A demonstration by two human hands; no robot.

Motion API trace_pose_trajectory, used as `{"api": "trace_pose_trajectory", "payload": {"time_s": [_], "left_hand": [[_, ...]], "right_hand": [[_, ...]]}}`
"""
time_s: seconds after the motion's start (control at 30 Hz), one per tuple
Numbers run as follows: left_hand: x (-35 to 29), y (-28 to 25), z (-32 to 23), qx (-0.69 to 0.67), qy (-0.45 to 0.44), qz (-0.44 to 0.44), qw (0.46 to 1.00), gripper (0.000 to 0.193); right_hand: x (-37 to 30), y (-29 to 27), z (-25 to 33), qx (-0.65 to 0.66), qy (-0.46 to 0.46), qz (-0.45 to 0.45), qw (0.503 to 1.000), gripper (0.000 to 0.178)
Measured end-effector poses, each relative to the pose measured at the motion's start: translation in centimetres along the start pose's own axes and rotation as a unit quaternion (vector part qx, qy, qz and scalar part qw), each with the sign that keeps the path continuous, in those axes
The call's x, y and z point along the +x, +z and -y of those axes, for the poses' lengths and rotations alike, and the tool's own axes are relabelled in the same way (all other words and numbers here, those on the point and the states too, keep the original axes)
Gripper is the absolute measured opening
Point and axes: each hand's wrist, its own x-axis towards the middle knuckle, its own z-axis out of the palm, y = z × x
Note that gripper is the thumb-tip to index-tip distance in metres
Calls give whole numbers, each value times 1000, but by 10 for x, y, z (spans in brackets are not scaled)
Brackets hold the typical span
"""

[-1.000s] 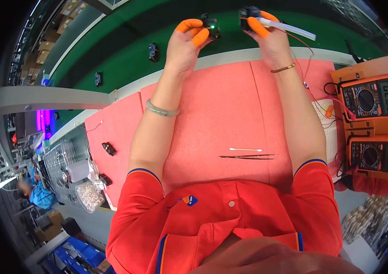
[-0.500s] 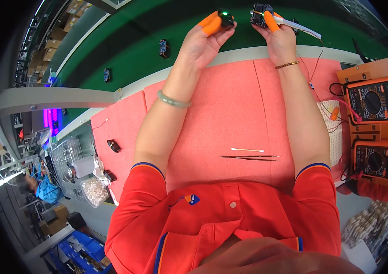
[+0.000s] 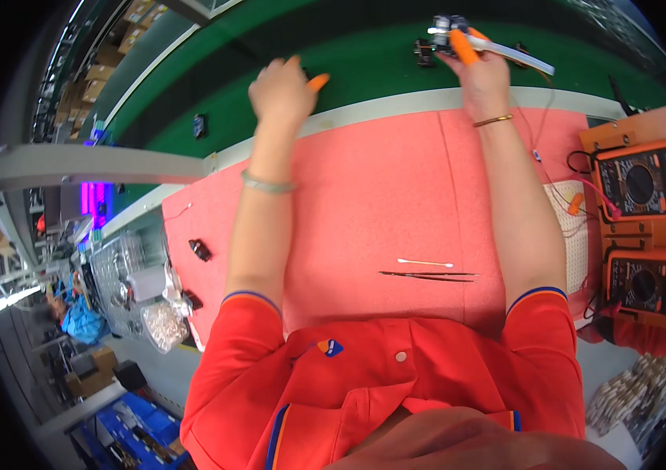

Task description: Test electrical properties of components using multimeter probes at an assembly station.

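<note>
My right hand (image 3: 483,78), in orange finger cots, closes round a small dark circuit module (image 3: 444,31) with a bright lit spot. A long white stick (image 3: 514,53) also runs through its grip, and a thin wire trails near the far end. My left hand (image 3: 284,92) is palm down over the green belt, its fingers curled and somewhat blurred. Orange cots cover two of its fingertips, and a dark bit shows between them, mostly hidden. Another dark module (image 3: 424,53) lies on the belt just left of my right hand.
Another small module (image 3: 200,125) rests on the green belt (image 3: 364,82). On the pink mat (image 3: 364,188) are a cotton swab (image 3: 425,263), black tweezers (image 3: 427,276) and a black part (image 3: 200,250). Two orange multimeters (image 3: 646,180) stand at right; a metal post (image 3: 98,169) crosses at left.
My left hand has moved left and turned palm down, covering where a blue module lay. The lit dark module it held is no longer visible in it. A dark module now lies beside my right hand.
</note>
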Motion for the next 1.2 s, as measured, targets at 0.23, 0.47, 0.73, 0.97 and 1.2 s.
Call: {"api": "trace_pose_trajectory", "payload": {"time_s": [0.23, 0.47, 0.73, 0.97, 1.2], "left_hand": [[-9, -8, -1, -547, -70, 63, 832, 36], [-17, 0, -46, -808, -57, 142, 570, 28], [-22, 8, -47, -850, -39, 183, 492, 27], [-23, 12, -46, -840, -25, 190, 508, 29], [-19, 9, -42, -863, -69, 156, 476, 29]], "right_hand": [[-16, 20, -8, -145, -11, 51, 988, 32], [-30, 23, -5, -63, 22, 99, 993, 33], [-35, 28, -5, -74, 29, 101, 992, 36], [-38, 35, 1, -238, -13, 150, 960, 32], [-31, 36, -4, -77, -5, 129, 989, 27]]}}
